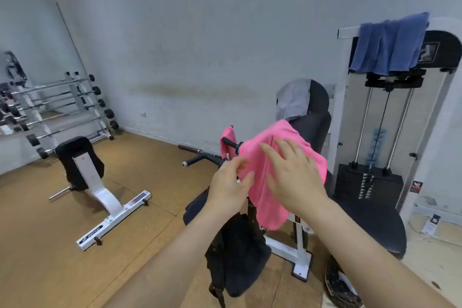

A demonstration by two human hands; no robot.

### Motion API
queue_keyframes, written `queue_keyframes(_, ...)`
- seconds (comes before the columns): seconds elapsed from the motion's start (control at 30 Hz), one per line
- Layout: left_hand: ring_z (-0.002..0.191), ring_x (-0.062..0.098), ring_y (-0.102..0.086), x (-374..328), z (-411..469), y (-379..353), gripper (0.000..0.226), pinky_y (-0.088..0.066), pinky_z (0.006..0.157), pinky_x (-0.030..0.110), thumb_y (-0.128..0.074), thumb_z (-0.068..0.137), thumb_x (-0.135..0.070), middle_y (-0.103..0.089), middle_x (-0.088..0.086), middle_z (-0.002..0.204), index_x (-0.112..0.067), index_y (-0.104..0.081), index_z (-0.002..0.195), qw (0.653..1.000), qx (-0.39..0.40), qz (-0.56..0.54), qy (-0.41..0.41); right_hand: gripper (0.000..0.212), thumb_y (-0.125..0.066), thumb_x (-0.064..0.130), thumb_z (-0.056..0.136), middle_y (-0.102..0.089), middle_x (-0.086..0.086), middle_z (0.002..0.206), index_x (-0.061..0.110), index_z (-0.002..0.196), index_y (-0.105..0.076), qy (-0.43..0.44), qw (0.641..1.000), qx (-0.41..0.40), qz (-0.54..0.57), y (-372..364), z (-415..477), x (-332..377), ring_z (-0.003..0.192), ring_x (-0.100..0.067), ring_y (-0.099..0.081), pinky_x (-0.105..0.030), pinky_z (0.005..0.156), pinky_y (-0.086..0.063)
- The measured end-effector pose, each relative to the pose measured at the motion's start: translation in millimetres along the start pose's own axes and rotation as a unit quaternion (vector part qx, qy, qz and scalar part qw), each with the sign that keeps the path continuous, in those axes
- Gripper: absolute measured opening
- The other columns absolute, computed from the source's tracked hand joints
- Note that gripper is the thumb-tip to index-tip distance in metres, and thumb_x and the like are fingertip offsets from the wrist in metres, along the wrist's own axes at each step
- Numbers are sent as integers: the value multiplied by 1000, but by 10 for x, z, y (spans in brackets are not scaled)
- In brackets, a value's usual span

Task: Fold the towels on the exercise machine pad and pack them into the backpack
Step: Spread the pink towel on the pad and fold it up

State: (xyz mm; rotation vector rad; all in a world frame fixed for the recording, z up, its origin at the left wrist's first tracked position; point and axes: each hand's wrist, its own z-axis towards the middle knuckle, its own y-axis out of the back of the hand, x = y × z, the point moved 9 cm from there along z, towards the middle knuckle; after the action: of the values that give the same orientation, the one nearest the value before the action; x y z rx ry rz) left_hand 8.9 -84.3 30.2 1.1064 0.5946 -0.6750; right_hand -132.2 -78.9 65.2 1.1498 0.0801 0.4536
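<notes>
Right now I am working on the first fold, judging by how things lie: the pink towel [277, 157] is draping over the black pad [313, 130] of the exercise machine, one end hanging down toward the floor. My right hand [295, 175] is lying flat on the cloth, fingers spread and relaxed, gripping nothing. My left hand [230, 182] is pinching the towel's left edge between thumb and fingers, as far as the blur lets me tell.

What I am needing next, I think, is to carry that pinched edge across while the flat palm is pinning the cloth, so the halves are meeting evenly and not sliding off the pad.

The backpack [237, 257] is slumping on the floor just below my hands, leaning against the machine's frame. I cannot tell whether its top is open, and nothing inside it is showing, so I am judging the packing as not yet begun. A grey towel [292, 100] is hanging on the backrest behind, and a blue towel [390, 45] is draping over the top of the weight stack [367, 182], both waiting unfolded.
</notes>
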Motion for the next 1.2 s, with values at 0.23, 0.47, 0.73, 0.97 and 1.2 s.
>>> queue_keyframes(0.23,89,14,-69,590,886,-445,44,-56,83,33,-68,84,-49,-71,1,102,-20,-63,116,958,124,-181,185,44,-44,56,90,-52,10,128,37,130,-52,28,997,6,-78,-153,979,-248,125,-19,-33,-44,94,-27)
queue_keyframes(0.47,84,26,-63,441,1412,-294,31,-55,73,35,-62,87,-20,-65,21,100,1,-62,110,832,201,-493,156,68,-50,70,83,-49,17,138,42,143,-32,61,951,302,12,-406,1640,-204,129,-14,-44,-44,106,-31)
queue_keyframes(0.73,77,13,-68,272,2361,-78,23,-50,91,29,-52,91,-14,-72,6,82,-10,-73,83,797,243,-549,68,87,-75,66,64,-66,-4,105,-3,115,-59,-38,747,478,461,-878,2113,-331,92,-15,-64,-27,81,-53)
queue_keyframes(0.97,66,11,-67,171,3210,-27,4,-55,67,22,-68,74,-13,-72,2,71,-14,-69,78,816,201,-542,8,10,-67,8,83,-73,-1,84,14,86,-74,-131,764,338,534,-876,2379,-693,73,-11,-69,-22,66,-56)
queue_keyframes(1.2,59,6,-46,-129,3730,-92,14,-37,53,18,-63,93,-17,-61,-9,65,-26,-63,84,920,108,-353,-132,32,-77,11,72,-72,-12,96,7,103,-69,-255,775,-56,576,-169,2499,-1745,83,-22,-66,-31,78,-56)
